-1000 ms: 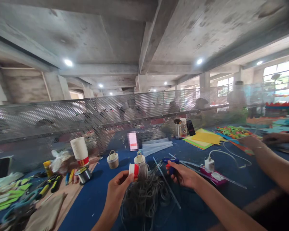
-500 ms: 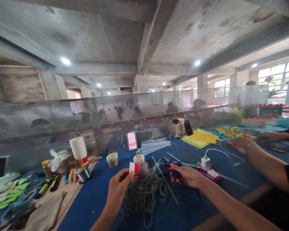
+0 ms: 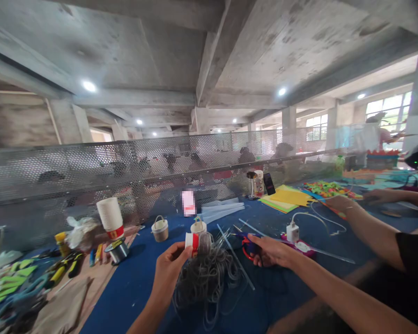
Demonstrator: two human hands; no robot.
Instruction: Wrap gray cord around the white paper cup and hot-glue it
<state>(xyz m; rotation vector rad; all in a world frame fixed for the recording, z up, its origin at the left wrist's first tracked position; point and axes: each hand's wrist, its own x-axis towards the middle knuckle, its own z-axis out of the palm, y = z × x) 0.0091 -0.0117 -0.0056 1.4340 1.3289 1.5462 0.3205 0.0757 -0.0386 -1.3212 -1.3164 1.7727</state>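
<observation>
In the head view my left hand (image 3: 169,265) pinches a small paper cup (image 3: 190,240), white with a red band, tipped on its side. Grey cord (image 3: 205,243) is wound around its right part. My right hand (image 3: 272,253) is closed around a dark blue hot glue gun (image 3: 254,242) with a red trigger; its tip points left, apart from the cup. Below the cup lies a tangled pile of grey cord (image 3: 209,278). Clear glue sticks (image 3: 237,260) lie between my hands. Two small basket-like cups with handles stand behind, one cord-wrapped basket (image 3: 160,231) and another basket (image 3: 198,227).
At left are a stack of paper cups (image 3: 109,214), a wire spool (image 3: 117,252) and pliers (image 3: 61,271). To the right, a white charger plug (image 3: 292,232) sits on a magenta power strip (image 3: 304,249), near another person's arm (image 3: 365,227). A perforated screen (image 3: 153,174) runs behind.
My right hand has turned the glue gun a little, so more of its red trigger shows. The whole view has shifted slightly. My left hand keeps its hold on the paper cup.
</observation>
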